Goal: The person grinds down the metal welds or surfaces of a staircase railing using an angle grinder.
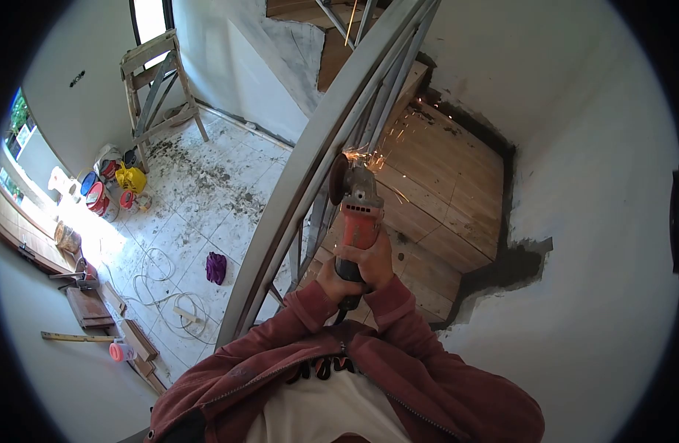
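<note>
Both of my hands are wrapped round a red and black angle grinder [361, 225], held out in front of my chest. My left hand [333, 282] grips the black rear part of its body. Higher up, my right hand [375, 258] closes round the red housing. The grinder's disc [339, 179] is at the inner side of a grey metal stair railing [299, 159], and orange sparks [372, 158] fly off around the tool's head. Whether the disc touches the metal is hard to make out.
Wooden stair treads [443, 177] lie beneath the grinder, beside a white wall [590, 199]. Left of the railing, the tiled floor holds a purple cloth [216, 269], a white cable [143, 284], buckets [98, 198], boards [138, 340] and a wooden trestle [149, 56].
</note>
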Motion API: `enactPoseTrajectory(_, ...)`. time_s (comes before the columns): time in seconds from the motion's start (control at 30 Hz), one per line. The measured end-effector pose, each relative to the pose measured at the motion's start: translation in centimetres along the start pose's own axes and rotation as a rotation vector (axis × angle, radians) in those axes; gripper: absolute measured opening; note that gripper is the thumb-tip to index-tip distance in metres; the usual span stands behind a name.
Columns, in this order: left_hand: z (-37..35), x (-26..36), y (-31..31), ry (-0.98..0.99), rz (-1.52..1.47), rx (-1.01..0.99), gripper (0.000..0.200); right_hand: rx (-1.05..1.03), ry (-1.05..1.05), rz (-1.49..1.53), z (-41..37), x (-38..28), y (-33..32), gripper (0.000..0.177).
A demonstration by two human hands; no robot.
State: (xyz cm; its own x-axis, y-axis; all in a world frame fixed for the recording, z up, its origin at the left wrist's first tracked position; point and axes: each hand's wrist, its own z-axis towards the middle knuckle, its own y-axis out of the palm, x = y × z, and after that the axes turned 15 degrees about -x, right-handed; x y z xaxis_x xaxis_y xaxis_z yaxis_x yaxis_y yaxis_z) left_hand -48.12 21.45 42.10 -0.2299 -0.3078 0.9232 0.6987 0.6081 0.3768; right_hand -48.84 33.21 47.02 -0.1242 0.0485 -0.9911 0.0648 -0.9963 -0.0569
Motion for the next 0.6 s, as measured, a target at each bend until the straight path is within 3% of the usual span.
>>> enactPoseTrajectory(0.6, -0.1, 0.3, 0.2, -0.035, -0.053, 0.028, 0.063, -0.022, 0.011, 0.011, 0.4, -1.2, -0.1, 0.075)
